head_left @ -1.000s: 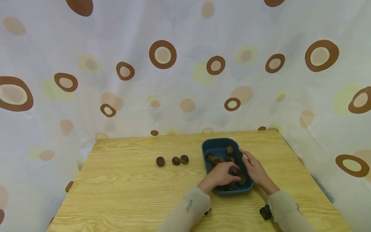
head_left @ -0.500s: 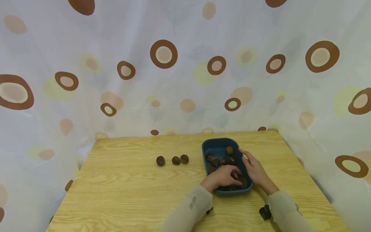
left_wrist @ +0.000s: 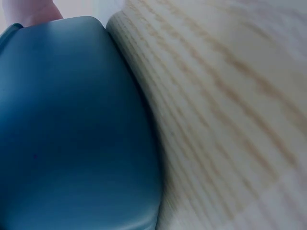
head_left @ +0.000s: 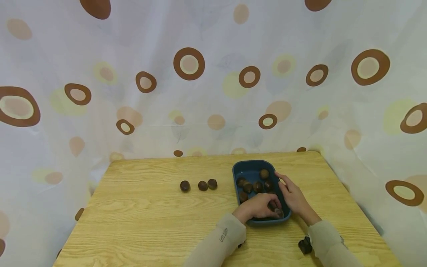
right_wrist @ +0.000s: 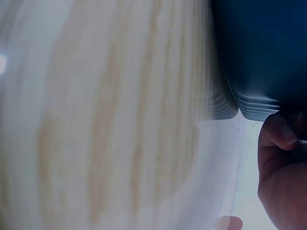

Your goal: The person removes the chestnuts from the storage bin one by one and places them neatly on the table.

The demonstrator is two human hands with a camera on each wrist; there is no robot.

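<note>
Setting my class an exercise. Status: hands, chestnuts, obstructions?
Left hand inside blue bin, grip unclear; right hand against its side. Chestnuts in bin, three more on table. Left hand hides part of bin.

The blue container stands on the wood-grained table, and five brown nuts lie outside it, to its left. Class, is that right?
Not quite: the number is wrong. The head view shows three brown nuts outside the blue container, to its left, on the wood-grained table.
</note>
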